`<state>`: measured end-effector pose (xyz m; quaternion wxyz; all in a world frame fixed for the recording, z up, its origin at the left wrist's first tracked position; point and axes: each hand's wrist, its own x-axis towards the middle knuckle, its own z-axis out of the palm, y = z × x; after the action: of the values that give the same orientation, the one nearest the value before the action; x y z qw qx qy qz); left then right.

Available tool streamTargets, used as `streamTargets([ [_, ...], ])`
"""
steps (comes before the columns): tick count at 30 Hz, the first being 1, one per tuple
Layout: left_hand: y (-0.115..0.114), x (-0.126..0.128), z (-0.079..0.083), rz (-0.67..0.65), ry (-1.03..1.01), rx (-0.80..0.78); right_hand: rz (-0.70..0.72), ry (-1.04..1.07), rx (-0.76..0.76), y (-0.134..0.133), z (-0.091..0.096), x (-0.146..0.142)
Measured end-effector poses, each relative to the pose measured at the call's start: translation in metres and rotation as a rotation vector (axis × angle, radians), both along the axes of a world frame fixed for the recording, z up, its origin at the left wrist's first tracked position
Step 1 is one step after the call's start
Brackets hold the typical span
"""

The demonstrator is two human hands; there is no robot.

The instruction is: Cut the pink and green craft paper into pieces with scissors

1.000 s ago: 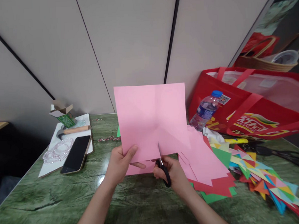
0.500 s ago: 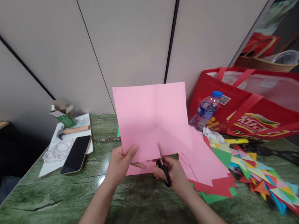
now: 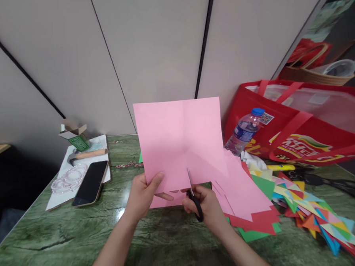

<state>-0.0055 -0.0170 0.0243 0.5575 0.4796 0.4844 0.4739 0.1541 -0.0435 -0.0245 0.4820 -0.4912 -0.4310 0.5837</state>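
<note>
A large sheet of pink paper [image 3: 169, 141] is held up above the table, with a faint crease down its middle. My left hand [image 3: 145, 192] grips its lower left edge, thumb in front and fingers behind. In my right hand [image 3: 203, 203] is a pair of scissors [image 3: 196, 205] with black handles, the blades pointing up at the sheet's lower edge near the crease. One blade shows in front of the paper; the other is hidden. Below and behind the sheet, another piece of pink paper [image 3: 166, 202] lies on the table.
Pink, red and green paper [image 3: 243, 193] lies stacked at right, beside colourful folded pieces [image 3: 321, 216]. Behind them are a water bottle [image 3: 245, 131] and a red bag [image 3: 284, 123]. At left a white board [image 3: 57, 199] holds a phone [image 3: 91, 183], hammer [image 3: 91, 154], beads [image 3: 69, 178] and small box [image 3: 78, 140].
Almost nothing differs. Both hands, the pink sheet and the scissors stay in nearly the same place.
</note>
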Motion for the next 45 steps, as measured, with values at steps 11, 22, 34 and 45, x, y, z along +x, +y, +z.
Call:
streamTargets([
  [11, -0.002, 0.001, 0.004, -0.042, 0.036, -0.023, 0.001, -0.025, 0.025, 0.0, -0.007, 0.002],
  [22, -0.001, 0.003, -0.008, -0.184, -0.061, -0.109, 0.094, 0.042, 0.131, 0.004, -0.005, 0.006],
  [34, 0.006, 0.005, -0.013, -0.138, -0.091, -0.176, 0.089, 0.218, 0.048, 0.01, -0.012, 0.01],
  [45, 0.005, 0.008, -0.014, -0.065, -0.101, -0.239, -0.006, 0.239, 0.056, 0.014, -0.012, 0.008],
])
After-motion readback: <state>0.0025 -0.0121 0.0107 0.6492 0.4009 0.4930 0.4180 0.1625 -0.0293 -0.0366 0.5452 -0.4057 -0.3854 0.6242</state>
